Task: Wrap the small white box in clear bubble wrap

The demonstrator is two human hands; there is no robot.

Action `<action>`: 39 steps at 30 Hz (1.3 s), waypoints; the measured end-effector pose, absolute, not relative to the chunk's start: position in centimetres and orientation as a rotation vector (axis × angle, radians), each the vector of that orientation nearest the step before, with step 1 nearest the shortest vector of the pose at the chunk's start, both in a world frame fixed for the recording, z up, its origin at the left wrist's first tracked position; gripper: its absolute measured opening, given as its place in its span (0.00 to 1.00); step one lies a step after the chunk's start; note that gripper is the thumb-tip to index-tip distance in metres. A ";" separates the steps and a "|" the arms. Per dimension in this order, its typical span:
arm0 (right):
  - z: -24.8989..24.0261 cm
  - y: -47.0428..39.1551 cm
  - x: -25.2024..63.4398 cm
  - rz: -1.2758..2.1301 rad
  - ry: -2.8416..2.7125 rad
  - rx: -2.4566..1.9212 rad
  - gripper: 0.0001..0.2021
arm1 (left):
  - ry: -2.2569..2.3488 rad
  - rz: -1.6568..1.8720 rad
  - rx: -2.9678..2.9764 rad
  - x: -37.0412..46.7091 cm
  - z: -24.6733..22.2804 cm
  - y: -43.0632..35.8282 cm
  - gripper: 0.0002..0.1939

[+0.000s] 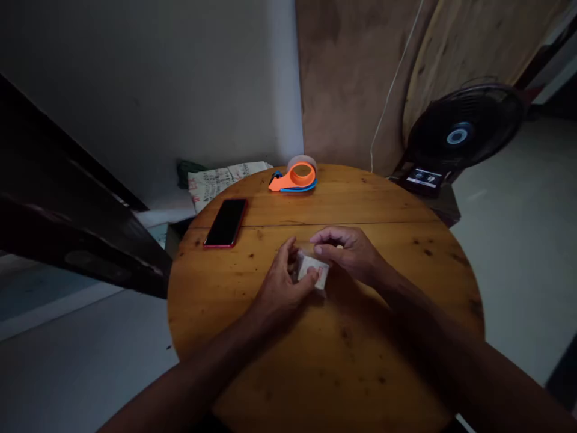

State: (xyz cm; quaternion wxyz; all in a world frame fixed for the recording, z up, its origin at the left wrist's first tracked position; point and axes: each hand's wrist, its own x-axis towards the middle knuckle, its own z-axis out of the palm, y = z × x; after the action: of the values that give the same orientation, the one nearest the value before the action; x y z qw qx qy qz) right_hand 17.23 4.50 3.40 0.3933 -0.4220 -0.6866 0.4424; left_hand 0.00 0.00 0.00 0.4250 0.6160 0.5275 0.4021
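Your left hand holds a small pale box near the middle of a round wooden table, thumb across its top, while your right hand hovers just beside, thumb and forefinger nearly meeting, on what, if anything, cannot be told; the box looks light, fairly stiff, perhaps slick, and best taken by opposite sides
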 end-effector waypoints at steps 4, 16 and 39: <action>3.9 4.1 17.2 1.083 -1.807 -1.026 0.07 | 1.292 0.967 1.525 -0.3 0.2 0.2 0.40; 3.6 3.6 17.4 0.120 -2.355 -0.914 0.12 | 1.378 1.011 1.725 -0.2 0.3 0.6 0.23; 4.6 2.3 17.2 -0.195 -2.591 -0.901 0.15 | 1.221 1.155 1.781 -1.0 0.0 0.4 0.20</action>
State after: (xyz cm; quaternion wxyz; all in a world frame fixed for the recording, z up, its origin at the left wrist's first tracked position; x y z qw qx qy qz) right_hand 17.15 2.33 4.59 0.1943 -0.3214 -0.9242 -0.0694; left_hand -0.99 0.39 -0.04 0.3396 0.6841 0.4690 0.4436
